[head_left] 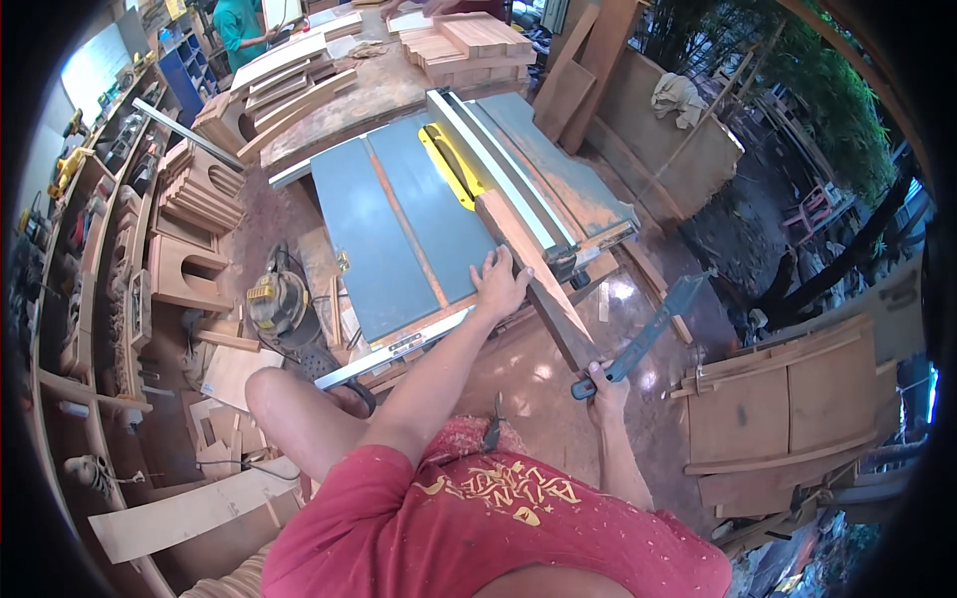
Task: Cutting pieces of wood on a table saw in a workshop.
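A long wooden board (526, 247) lies sloping across the grey table saw (379, 239), its far end beside the yellow blade insert (451, 164) and the metal fence (498, 179), its near end overhanging the front edge. My left hand (498, 284) is on the saw top with fingers spread, its thumb against the board's left side. My right hand (604, 397) is at the board's near end, closed round the handle of a long blue push stick (648, 334) that angles up to the right; whether it also grips the board I cannot tell.
Behind the saw, a bench holds stacked boards (464, 45); a co-worker (239, 35) stands at back left. A vacuum (277, 304), wooden boxes (189, 269) and tool shelves line the left. Wooden panels (778, 409) lie at right; a leaning plank (563, 100) stands beyond the saw.
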Tool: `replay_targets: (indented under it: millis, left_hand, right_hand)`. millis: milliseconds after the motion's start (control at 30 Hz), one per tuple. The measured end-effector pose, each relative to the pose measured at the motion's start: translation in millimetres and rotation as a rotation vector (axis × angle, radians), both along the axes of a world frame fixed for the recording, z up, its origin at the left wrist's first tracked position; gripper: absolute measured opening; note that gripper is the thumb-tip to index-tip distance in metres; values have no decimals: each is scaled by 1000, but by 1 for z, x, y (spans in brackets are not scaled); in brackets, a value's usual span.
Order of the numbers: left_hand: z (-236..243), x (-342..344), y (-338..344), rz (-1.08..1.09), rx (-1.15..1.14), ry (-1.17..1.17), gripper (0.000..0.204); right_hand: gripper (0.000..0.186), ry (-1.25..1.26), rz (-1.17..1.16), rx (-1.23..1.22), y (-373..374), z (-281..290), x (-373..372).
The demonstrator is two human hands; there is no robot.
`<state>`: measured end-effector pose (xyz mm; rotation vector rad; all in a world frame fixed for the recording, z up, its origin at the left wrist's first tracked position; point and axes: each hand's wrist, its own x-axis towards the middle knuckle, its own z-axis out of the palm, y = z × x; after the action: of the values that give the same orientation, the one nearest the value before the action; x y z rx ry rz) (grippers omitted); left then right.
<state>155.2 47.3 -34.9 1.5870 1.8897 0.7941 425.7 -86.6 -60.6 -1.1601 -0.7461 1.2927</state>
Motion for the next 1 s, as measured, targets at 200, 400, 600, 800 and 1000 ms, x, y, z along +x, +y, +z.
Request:
replay_targets:
  millis: [200,400,600,800,1000]
  left_hand:
    - [1,-21,23,25,-24,-32,86]
    - [-5,-37,40,90,9,-24,85]
    - [3,-42,52,154,-12,-38,79]
    - [-1,-53,66,187,34,-42,77]
    - [-4,-49,57,138,18,-11,77]
  right_hand:
    - [23,-109,19,13,26,13,-27]
    - [23,-96,64,54,53,-1,-41]
    - [18,-185,49,30,70,-3,-52]
    - [21,-158,-28,2,89,-12,-74]
    - [21,-292,48,9,106,-19,-79]
